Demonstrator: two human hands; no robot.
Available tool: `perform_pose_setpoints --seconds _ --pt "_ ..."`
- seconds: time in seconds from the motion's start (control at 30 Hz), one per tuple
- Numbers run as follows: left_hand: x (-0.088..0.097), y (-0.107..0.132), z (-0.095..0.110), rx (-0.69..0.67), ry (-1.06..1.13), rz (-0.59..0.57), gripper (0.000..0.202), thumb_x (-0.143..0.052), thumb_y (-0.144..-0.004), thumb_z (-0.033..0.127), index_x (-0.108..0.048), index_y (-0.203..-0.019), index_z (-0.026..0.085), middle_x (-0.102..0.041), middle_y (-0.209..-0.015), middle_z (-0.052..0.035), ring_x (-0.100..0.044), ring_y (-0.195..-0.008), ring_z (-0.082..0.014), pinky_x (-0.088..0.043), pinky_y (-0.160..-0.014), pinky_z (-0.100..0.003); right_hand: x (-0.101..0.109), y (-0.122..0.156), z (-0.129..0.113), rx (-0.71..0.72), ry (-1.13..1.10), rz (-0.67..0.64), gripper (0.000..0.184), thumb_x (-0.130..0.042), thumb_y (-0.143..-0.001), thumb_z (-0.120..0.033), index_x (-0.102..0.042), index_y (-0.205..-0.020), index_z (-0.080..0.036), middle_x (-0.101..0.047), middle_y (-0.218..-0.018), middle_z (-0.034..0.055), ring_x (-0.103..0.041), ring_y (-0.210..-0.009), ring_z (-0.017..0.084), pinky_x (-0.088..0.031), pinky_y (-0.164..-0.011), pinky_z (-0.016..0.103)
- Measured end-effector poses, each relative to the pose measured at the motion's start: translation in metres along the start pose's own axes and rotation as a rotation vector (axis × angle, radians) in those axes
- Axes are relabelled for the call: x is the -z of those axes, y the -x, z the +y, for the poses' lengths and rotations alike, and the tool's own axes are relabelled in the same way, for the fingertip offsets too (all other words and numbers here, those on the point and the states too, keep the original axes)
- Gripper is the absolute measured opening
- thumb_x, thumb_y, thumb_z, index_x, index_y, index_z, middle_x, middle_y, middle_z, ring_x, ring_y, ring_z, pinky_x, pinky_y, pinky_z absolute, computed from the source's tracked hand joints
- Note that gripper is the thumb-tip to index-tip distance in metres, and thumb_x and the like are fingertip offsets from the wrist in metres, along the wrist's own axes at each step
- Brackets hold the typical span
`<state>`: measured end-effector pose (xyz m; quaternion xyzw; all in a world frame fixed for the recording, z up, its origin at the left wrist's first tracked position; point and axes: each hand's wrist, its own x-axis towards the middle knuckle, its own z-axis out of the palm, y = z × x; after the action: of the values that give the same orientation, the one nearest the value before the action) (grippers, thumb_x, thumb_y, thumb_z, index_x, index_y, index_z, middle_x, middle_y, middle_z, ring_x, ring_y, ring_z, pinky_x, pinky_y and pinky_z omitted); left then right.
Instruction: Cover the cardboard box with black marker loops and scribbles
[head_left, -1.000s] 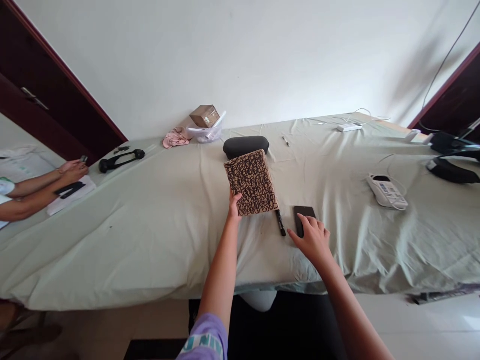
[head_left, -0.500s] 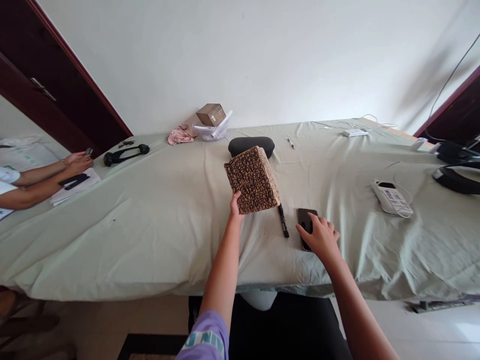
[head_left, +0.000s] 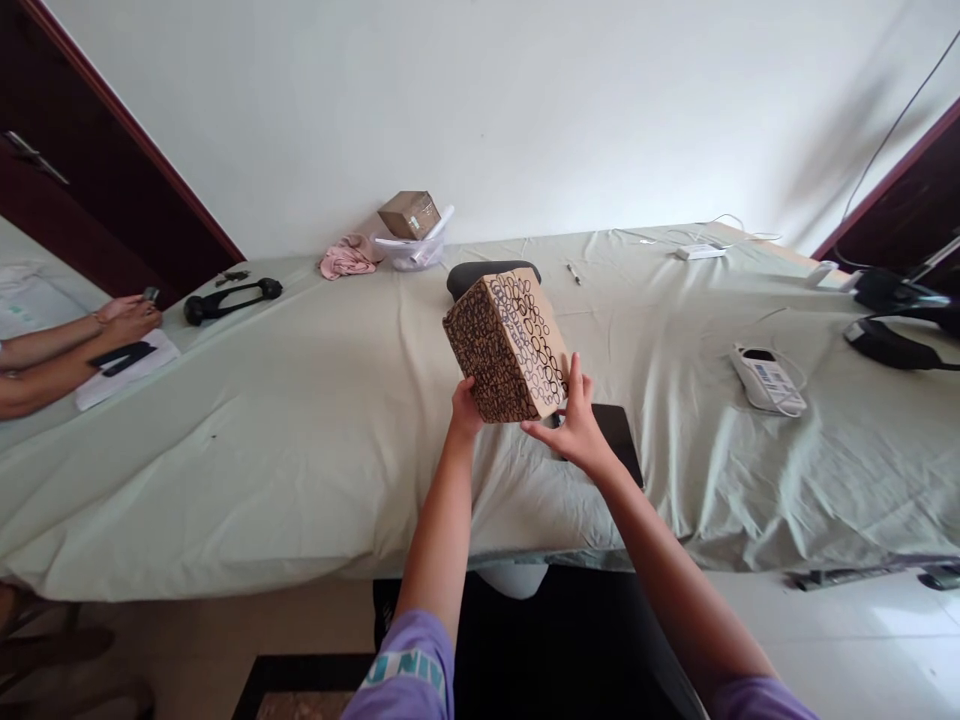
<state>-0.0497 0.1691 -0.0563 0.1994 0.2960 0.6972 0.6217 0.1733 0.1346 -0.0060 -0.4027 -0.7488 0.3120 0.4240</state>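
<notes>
A cardboard box (head_left: 491, 355) covered in black hand-drawn loops is held up, tilted, above the cloth-covered table. My left hand (head_left: 466, 408) grips its lower left edge, the thumb on the dark patterned face. At the lower right corner, my right hand (head_left: 574, 420) touches the box with thumb and fingers spread around that corner. The side turned to the right carries looser circles and some bare brown card. On the cloth behind my right wrist lies a black phone (head_left: 621, 440), partly covered. A black marker is mostly hidden behind my right hand.
Behind the box sits a dark oval case (head_left: 469, 278). A pen (head_left: 574, 274), a plastic tub (head_left: 416, 255) with a small carton (head_left: 409, 214), a pink cloth (head_left: 349, 256) and a white corded device (head_left: 769, 380) are around. Another person's hands (head_left: 131, 318) are at far left.
My right hand has left the phone and moved up-left to the box. The box has turned, showing more of its circled right side. The view has shifted slightly.
</notes>
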Motion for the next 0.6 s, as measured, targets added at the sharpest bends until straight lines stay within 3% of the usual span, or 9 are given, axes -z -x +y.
perform_pose_setpoints --seconds 0.1,0.17,0.3,0.4,0.5,0.6 --pt "-0.004 0.002 -0.002 -0.023 -0.042 0.013 0.068 -0.082 -0.066 0.052 -0.072 -0.124 0.019 -0.081 -0.12 -0.0151 -0.066 -0.135 -0.0435 -0.052 -0.114 -0.06 0.016 0.009 0.012 -0.107 -0.025 -0.014 0.131 -0.069 -0.085 -0.081 0.013 -0.175 -0.031 -0.027 -0.169 0.0245 -0.049 -0.147 0.042 -0.053 -0.111 0.065" --pt "-0.007 0.004 -0.003 -0.109 -0.08 -0.003 0.078 -0.087 -0.06 0.046 -0.068 -0.132 0.023 -0.078 -0.127 -0.0132 -0.064 -0.137 -0.042 -0.05 -0.117 -0.058 0.032 0.022 0.025 -0.222 0.086 0.015 0.115 -0.058 -0.092 -0.078 0.0 -0.177 -0.025 -0.037 -0.164 0.0258 -0.055 -0.143 0.041 -0.05 -0.113 0.062" --pt "-0.015 0.005 -0.004 -0.247 -0.158 -0.055 0.102 -0.096 -0.045 0.028 -0.061 -0.14 0.032 -0.072 -0.138 -0.0085 -0.06 -0.14 -0.0388 -0.043 -0.123 -0.056 0.06 0.052 0.043 -0.508 0.716 0.063 0.104 -0.067 -0.09 -0.066 -0.033 -0.169 -0.007 -0.051 -0.151 0.0321 -0.049 -0.144 0.052 -0.041 -0.116 0.067" --pt "-0.02 0.005 -0.004 -0.292 -0.187 -0.056 0.108 -0.099 -0.04 0.026 -0.058 -0.141 0.032 -0.069 -0.139 -0.009 -0.056 -0.144 -0.0384 -0.038 -0.126 -0.057 0.065 0.061 0.041 -0.597 0.884 0.0 0.101 -0.069 -0.092 -0.061 -0.034 -0.168 -0.004 -0.057 -0.141 0.0323 -0.053 -0.138 0.052 -0.045 -0.111 0.062" --pt "-0.021 0.004 -0.003 -0.348 -0.196 -0.061 0.113 -0.101 -0.04 0.027 -0.056 -0.143 0.032 -0.066 -0.145 -0.0098 -0.051 -0.15 -0.0379 -0.036 -0.128 -0.054 0.06 0.056 0.036 -0.614 0.887 -0.016 0.101 -0.071 -0.092 -0.057 -0.03 -0.17 -0.005 -0.059 -0.136 0.0321 -0.058 -0.133 0.051 -0.046 -0.109 0.057" --pt "-0.02 0.004 -0.002 -0.354 -0.2 -0.065 0.113 -0.1 -0.041 0.028 -0.056 -0.145 0.032 -0.065 -0.146 -0.0099 -0.051 -0.15 -0.0374 -0.036 -0.128 -0.053 0.055 0.048 0.035 -0.648 0.815 0.008 0.115 -0.077 -0.086 -0.058 -0.023 -0.171 -0.003 -0.058 -0.137 0.0344 -0.06 -0.133 0.051 -0.047 -0.108 0.056"
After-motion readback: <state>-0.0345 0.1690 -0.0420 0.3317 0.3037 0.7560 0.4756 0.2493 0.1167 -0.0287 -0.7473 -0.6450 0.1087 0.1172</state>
